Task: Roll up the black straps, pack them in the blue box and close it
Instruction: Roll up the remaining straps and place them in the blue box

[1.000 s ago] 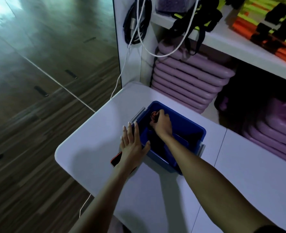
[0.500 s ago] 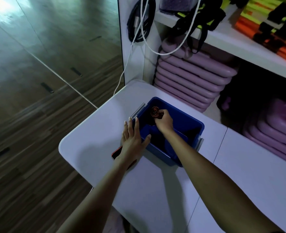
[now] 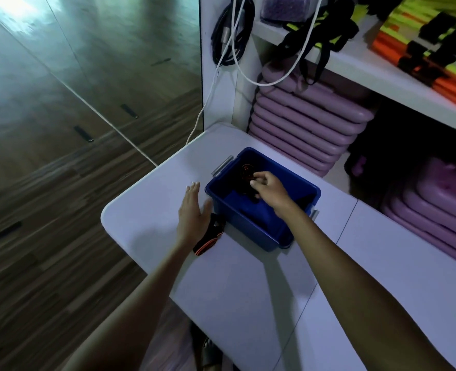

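Note:
An open blue box (image 3: 244,223) stands on the white table (image 3: 248,290) near its far left corner. My right hand (image 3: 268,187) is inside the box, fingers pinched at a rolled black strap with an orange edge (image 3: 246,171) that lies in the far corner. My left hand (image 3: 193,211) rests flat on the table just left of the box, fingers apart, holding nothing. A loose black strap with an orange edge (image 3: 208,238) lies on the table under its wrist, against the box's near left side. No lid is in sight.
White shelving (image 3: 382,73) rises behind the table, with stacked purple mats (image 3: 302,124) below and orange and yellow gear above. Black cables and a white cord (image 3: 229,36) hang on the shelf's side panel. Left of the table's edge is wooden floor.
My left hand has come off the box's rim and now lies flat on the table, uncovering the loose strap. My right hand has lifted slightly, still at the rolled strap.

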`<action>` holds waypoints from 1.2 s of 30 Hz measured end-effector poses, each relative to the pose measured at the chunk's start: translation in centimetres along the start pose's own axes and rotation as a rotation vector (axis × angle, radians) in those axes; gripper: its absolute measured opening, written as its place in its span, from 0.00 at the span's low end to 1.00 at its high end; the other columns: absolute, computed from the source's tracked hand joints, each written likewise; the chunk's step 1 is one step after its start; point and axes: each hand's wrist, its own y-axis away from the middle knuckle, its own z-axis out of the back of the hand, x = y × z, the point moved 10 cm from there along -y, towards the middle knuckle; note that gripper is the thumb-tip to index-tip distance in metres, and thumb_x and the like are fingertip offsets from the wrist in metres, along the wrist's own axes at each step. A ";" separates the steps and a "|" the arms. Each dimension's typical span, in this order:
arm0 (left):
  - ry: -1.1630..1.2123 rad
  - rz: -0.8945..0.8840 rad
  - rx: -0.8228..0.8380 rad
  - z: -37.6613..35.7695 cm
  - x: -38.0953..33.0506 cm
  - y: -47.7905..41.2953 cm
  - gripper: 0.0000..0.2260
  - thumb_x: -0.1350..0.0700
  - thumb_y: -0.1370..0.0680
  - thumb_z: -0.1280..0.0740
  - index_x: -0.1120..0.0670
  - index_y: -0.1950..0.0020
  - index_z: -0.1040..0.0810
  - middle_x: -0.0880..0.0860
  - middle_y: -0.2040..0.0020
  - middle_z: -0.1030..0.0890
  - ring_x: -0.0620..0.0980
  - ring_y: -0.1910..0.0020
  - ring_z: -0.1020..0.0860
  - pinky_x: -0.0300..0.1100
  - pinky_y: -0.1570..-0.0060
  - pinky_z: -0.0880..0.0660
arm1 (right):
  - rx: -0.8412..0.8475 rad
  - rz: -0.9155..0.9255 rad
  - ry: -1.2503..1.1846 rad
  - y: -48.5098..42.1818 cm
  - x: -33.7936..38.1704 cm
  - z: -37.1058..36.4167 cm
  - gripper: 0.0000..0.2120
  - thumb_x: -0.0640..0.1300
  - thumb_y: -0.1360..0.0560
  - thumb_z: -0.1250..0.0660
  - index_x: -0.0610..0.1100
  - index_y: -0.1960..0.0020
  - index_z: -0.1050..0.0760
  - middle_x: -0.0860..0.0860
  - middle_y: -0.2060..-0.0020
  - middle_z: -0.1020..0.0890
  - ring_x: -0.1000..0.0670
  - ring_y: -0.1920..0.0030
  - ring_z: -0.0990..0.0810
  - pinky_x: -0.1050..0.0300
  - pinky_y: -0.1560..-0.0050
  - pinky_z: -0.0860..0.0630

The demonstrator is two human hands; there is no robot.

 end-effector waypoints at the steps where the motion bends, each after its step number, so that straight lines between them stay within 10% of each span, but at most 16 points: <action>1: 0.016 0.031 -0.025 0.7 1.0 0.5 0.21 0.53 0.19 0.43 0.56 0.27 0.38 0.55 0.26 0.36 0.52 0.25 0.42 0.50 0.27 0.44 | -0.051 0.076 -0.004 1.3 1.4 0.5 0.14 0.42 0.22 0.37 0.45 0.37 0.29 0.49 0.45 0.22 0.50 0.44 0.22 0.48 0.39 0.24; 6: 0.008 0.230 -0.031 2.3 6.9 3.2 0.14 0.58 0.21 0.41 0.59 0.36 0.26 0.58 0.38 0.23 0.56 0.37 0.27 0.49 0.38 0.32 | -0.199 0.427 -0.105 12.1 4.0 -1.7 0.07 0.41 0.22 0.37 0.48 0.45 0.24 0.50 0.56 0.19 0.57 0.56 0.21 0.67 0.57 0.25; 9: 0.029 0.298 0.081 1.0 9.3 4.1 0.17 0.53 0.25 0.41 0.58 0.41 0.23 0.59 0.45 0.20 0.59 0.44 0.23 0.53 0.44 0.27 | -0.072 0.216 -0.062 13.1 -2.4 -7.3 0.07 0.43 0.23 0.35 0.47 0.45 0.24 0.52 0.55 0.20 0.57 0.56 0.23 0.62 0.55 0.27; 13: 0.124 0.326 0.144 -0.4 10.3 4.3 0.11 0.60 0.23 0.36 0.56 0.41 0.24 0.54 0.50 0.21 0.58 0.50 0.22 0.54 0.46 0.25 | 0.119 -0.197 -0.023 10.8 -11.1 -12.8 0.32 0.52 0.25 0.33 0.39 0.28 0.38 0.44 0.37 0.28 0.49 0.41 0.27 0.59 0.46 0.31; 18: 0.119 0.380 0.107 -0.8 10.5 4.2 0.05 0.57 0.25 0.31 0.52 0.50 0.24 0.52 0.55 0.21 0.53 0.55 0.23 0.50 0.51 0.26 | 0.113 -0.155 -0.014 8.1 -12.2 -15.6 0.32 0.66 0.36 0.32 0.44 0.40 0.26 0.42 0.44 0.23 0.49 0.49 0.21 0.54 0.48 0.21; 23: 0.238 0.492 0.083 -0.1 10.7 5.7 0.07 0.56 0.26 0.30 0.56 0.52 0.25 0.49 0.60 0.22 0.45 0.62 0.25 0.36 0.61 0.29 | -0.044 -0.124 -0.089 8.4 -11.6 -15.2 0.22 0.52 0.31 0.28 0.42 0.42 0.27 0.42 0.46 0.22 0.47 0.49 0.20 0.53 0.49 0.20; 28: 0.548 0.558 0.078 -0.1 9.9 7.5 0.04 0.58 0.25 0.31 0.56 0.56 0.25 0.60 0.55 0.20 0.52 0.59 0.22 0.46 0.56 0.24 | -0.062 -0.012 -0.192 11.3 -8.0 -14.0 0.17 0.43 0.24 0.33 0.44 0.38 0.31 0.51 0.48 0.21 0.53 0.49 0.21 0.66 0.54 0.24; 31: 0.633 0.456 -0.018 1.8 5.6 7.0 0.04 0.58 0.23 0.33 0.56 0.56 0.27 0.55 0.59 0.22 0.48 0.61 0.22 0.39 0.60 0.24 | -0.147 0.183 -0.183 12.8 -3.3 -10.9 0.16 0.43 0.25 0.32 0.44 0.40 0.30 0.49 0.51 0.19 0.55 0.54 0.18 0.59 0.58 0.19; 36: 0.739 0.149 -0.052 3.4 -2.7 2.2 0.04 0.58 0.21 0.38 0.57 0.49 0.26 0.55 0.53 0.21 0.47 0.56 0.20 0.41 0.54 0.22 | -0.408 0.399 -0.079 13.4 5.4 -1.8 0.14 0.41 0.26 0.30 0.40 0.43 0.29 0.57 0.58 0.24 0.63 0.60 0.22 0.77 0.63 0.30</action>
